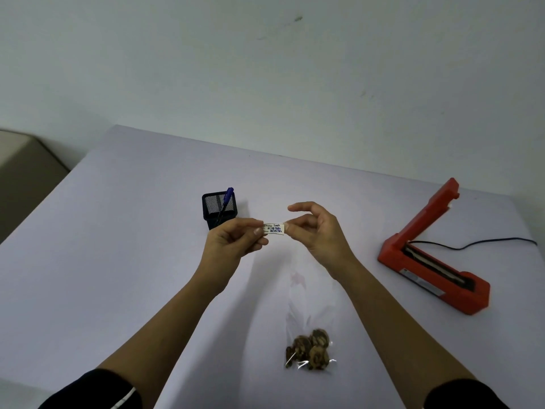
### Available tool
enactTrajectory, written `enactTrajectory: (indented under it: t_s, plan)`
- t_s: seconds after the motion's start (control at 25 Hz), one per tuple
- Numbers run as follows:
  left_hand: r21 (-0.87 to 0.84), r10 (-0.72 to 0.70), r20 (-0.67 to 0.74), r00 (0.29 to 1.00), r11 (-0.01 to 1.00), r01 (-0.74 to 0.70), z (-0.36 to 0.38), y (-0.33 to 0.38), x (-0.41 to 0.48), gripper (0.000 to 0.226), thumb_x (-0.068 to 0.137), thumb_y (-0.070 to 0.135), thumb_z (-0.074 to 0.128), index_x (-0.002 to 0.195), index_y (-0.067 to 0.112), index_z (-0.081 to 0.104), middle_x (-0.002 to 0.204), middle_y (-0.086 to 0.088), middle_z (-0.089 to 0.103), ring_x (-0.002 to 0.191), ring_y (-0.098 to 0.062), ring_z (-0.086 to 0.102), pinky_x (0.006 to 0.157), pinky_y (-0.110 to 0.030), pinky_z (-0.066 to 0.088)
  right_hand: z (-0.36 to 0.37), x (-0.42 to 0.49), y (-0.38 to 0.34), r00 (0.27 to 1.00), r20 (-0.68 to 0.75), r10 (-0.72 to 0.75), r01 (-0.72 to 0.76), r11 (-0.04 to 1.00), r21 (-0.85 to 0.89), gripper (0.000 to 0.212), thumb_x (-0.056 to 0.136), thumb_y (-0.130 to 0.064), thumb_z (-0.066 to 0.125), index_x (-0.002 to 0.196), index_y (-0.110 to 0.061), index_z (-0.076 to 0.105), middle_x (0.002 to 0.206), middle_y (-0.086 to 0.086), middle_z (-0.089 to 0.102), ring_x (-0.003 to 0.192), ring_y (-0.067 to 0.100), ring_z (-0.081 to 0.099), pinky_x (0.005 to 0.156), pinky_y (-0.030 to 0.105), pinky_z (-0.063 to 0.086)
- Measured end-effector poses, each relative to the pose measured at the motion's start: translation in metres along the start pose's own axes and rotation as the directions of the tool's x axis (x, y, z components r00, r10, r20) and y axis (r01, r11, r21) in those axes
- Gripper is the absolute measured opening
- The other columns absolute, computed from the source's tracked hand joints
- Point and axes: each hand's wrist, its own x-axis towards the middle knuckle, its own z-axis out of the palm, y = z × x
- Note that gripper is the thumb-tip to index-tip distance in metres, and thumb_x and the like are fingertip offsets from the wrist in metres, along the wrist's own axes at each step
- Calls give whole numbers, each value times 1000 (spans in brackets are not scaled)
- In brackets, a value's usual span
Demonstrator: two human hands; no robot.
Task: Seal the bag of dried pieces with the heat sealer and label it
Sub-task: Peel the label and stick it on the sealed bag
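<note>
A small white label (275, 229) with blue handwriting is held in the air above the table, one end pinched by each hand. My left hand (234, 240) grips its left end between thumb and fingers. My right hand (317, 231) pinches its right end with thumb and a finger, the other fingers spread. Below my hands a clear plastic bag (306, 320) lies flat on the table, with brown dried pieces (309, 348) gathered at its near end. The red heat sealer (433, 258) stands at the right with its arm raised.
A black mesh pen holder (213, 206) with a blue pen (226, 199) sits behind my left hand. The sealer's black cord (483, 242) runs off to the right. The table (118, 246) has a pale lilac top; a wall rises behind it.
</note>
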Motion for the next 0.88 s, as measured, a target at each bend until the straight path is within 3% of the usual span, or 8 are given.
enactTrajectory:
  t_s: [0.12, 0.28, 0.48, 0.72, 0.88]
  plan:
    - [-7, 8, -2, 1000, 1000, -8, 0, 0, 0, 19, 86, -6, 56, 89, 9, 68, 74, -2, 74, 65, -14, 69, 64, -20, 55, -1, 1, -6, 1000, 13, 3, -3, 1000, -6, 26, 78, -10, 71, 100, -21, 61, 80, 2, 73, 73, 12, 68, 71, 26, 54]
    - [-27, 5, -11, 1000, 1000, -6, 2, 0, -2, 18, 87, -5, 56, 90, 8, 68, 73, -3, 74, 65, -15, 69, 63, -21, 55, -2, -4, -13, 994, -7, -110, 107, 978, -178, 22, 78, -7, 70, 95, -20, 63, 79, -2, 71, 63, 7, 67, 59, 14, 47]
    - [-15, 4, -6, 1000, 1000, -5, 4, -1, -3, 19, 87, -5, 56, 89, 9, 68, 73, -4, 74, 64, -15, 69, 64, -21, 55, -3, -9, -18, 981, 17, -192, 189, 941, -280, 23, 76, -3, 68, 92, -21, 64, 81, 0, 70, 61, 9, 68, 55, 12, 46]
    - [-13, 50, -52, 997, 999, -51, 8, 1, -6, 20, 86, -5, 56, 91, 9, 69, 75, 1, 74, 64, -13, 69, 64, -20, 56, -1, -7, -18, 992, -39, -118, 104, 960, -262, 22, 77, -11, 69, 94, -25, 64, 77, -6, 69, 57, 6, 64, 57, 13, 47]
    - [2, 82, -80, 993, 997, -83, 10, 1, -8, 23, 86, -4, 58, 93, 14, 70, 76, 3, 74, 65, -13, 69, 64, -19, 55, 2, -5, -16, 999, -46, 11, -14, 996, -83, 27, 78, -9, 66, 100, -23, 62, 76, -2, 70, 69, 9, 65, 63, 19, 53]
